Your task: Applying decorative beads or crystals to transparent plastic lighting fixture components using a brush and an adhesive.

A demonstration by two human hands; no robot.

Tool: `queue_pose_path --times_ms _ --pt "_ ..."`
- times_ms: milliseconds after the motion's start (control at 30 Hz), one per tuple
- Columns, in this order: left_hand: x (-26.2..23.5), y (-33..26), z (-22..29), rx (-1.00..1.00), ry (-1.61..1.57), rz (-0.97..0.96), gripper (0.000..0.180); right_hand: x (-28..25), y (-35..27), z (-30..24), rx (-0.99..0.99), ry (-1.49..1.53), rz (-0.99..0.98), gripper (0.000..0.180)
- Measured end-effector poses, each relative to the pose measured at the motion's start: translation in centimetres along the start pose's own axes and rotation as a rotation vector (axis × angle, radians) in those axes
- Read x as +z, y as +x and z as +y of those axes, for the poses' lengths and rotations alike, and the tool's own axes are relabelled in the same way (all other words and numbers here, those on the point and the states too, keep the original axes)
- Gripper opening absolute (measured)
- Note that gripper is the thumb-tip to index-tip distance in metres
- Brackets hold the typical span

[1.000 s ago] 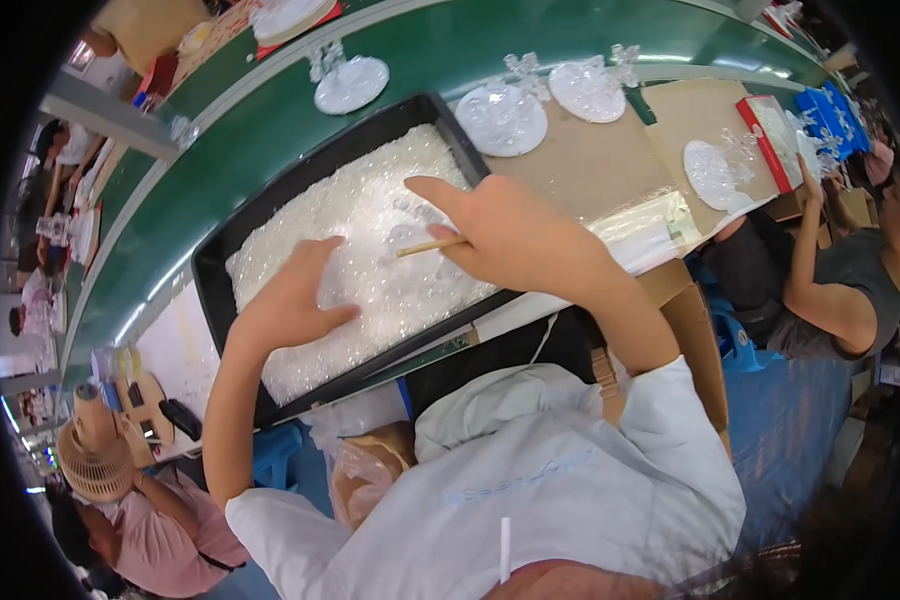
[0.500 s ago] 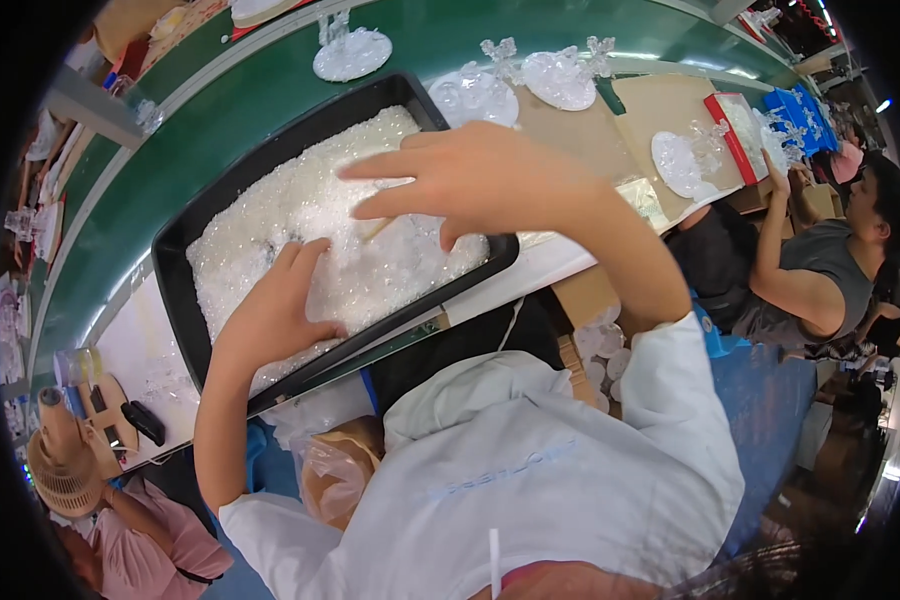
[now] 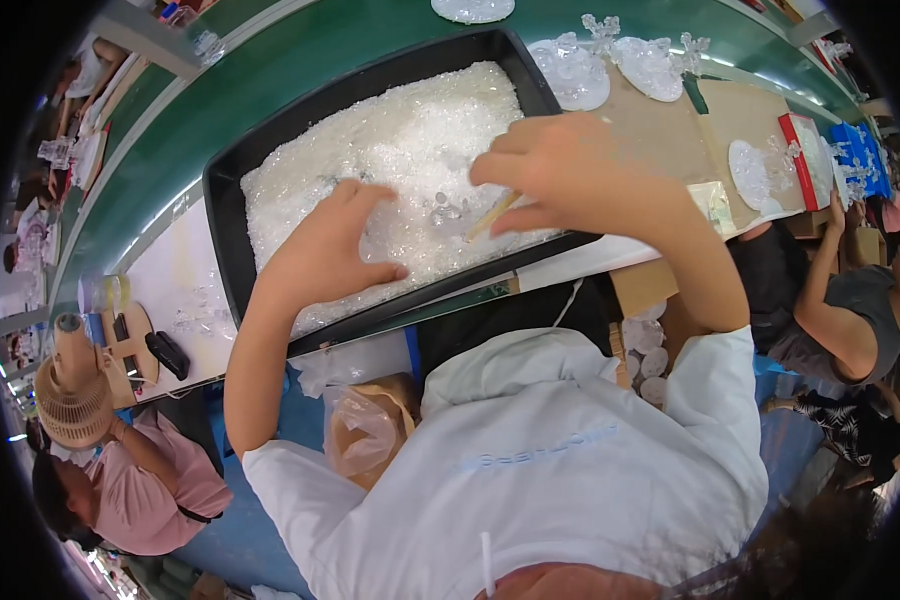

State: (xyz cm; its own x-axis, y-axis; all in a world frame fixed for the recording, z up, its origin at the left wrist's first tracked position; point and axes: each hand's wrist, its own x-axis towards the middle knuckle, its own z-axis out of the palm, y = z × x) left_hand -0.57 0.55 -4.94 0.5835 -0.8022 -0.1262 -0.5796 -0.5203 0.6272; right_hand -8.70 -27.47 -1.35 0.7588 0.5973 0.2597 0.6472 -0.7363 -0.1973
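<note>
A black tray (image 3: 228,262) holds a heap of small clear crystal pieces (image 3: 390,150). My left hand (image 3: 325,250) lies flat on the pieces near the tray's front, fingers spread. My right hand (image 3: 560,175) hovers over the tray's right part and holds a thin light-coloured stick (image 3: 492,215) whose tip points down into the pieces.
The tray sits on a white bench beside a green conveyor belt (image 3: 150,170). Clear plastic discs (image 3: 573,72) and a cardboard sheet (image 3: 710,130) lie to the right. A person in pink (image 3: 150,480) sits at left, another person (image 3: 830,310) at right. A plastic bag (image 3: 365,430) hangs below the bench.
The view has shifted so the tray sits more central. My right hand has dropped lower onto the tray's right side with the stick; my left hand stays on the pieces.
</note>
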Motion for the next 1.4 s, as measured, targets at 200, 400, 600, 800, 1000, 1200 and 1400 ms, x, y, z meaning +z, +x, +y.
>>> queue_pose_path --times_ms 200,400,600,800,1000,1200,1400 --pt "0.2 0.7 0.9 -0.129 -0.046 -0.166 0.049 0.6 1.7 -2.7 0.158 0.023 -0.152 0.033" --pt "0.3 0.2 0.3 -0.060 -0.158 -0.001 0.039 1.4 1.7 -3.8 0.299 0.094 -0.012 0.036" --pt "-0.1 0.5 0.9 0.140 -0.109 -0.131 0.029 2.5 2.1 -3.0 0.166 0.226 0.015 0.039" --pt "-1.6 -0.2 1.3 0.030 -0.135 0.381 0.036 1.8 0.5 -2.6 0.798 0.972 0.398 0.036" --pt "-1.3 -1.3 0.7 0.193 -0.298 0.112 0.065 2.9 -0.2 -2.8 0.841 1.556 0.593 0.045" --pt "-1.0 -0.1 1.0 0.080 -0.621 0.184 0.083 5.5 0.3 -3.6 0.836 1.994 0.678 0.049" --pt "-0.6 1.0 -2.4 0.003 -0.659 0.071 0.091 6.4 0.2 -4.1 0.655 2.213 0.675 0.046"
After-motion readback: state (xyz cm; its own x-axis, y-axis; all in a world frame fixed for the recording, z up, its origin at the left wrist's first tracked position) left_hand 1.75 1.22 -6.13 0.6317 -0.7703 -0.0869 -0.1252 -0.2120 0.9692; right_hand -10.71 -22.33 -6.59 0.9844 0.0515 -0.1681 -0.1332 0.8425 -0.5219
